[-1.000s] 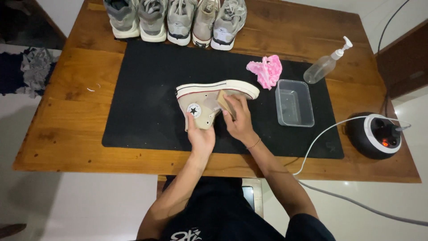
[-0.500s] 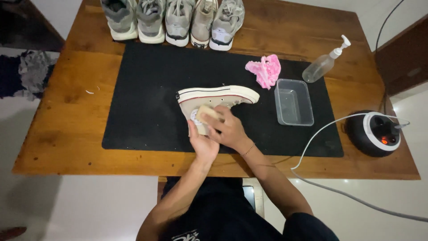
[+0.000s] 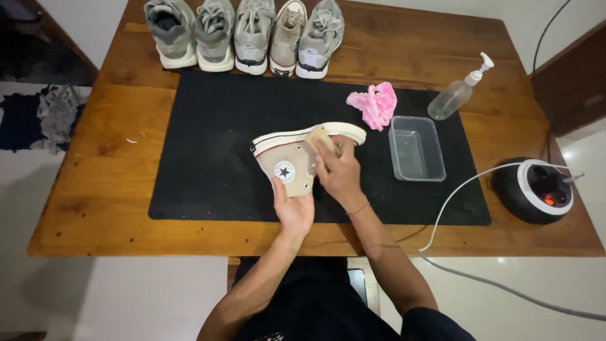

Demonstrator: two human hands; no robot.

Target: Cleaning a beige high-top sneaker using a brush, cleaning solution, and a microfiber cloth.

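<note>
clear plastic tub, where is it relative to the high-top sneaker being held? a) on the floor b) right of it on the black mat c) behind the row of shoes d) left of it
b: the clear plastic tub sits on the black mat, to the right of the high-top sneaker.

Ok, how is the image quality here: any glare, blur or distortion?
Head view: sharp and evenly lit; the high-top shoe and both hands read clearly. Soft glare on the wooden table far edge. Slight wide-angle bend at the table edges. No motion blur.

Bare mat (image 3: 208,158) left; tub (image 3: 416,148) right
</note>
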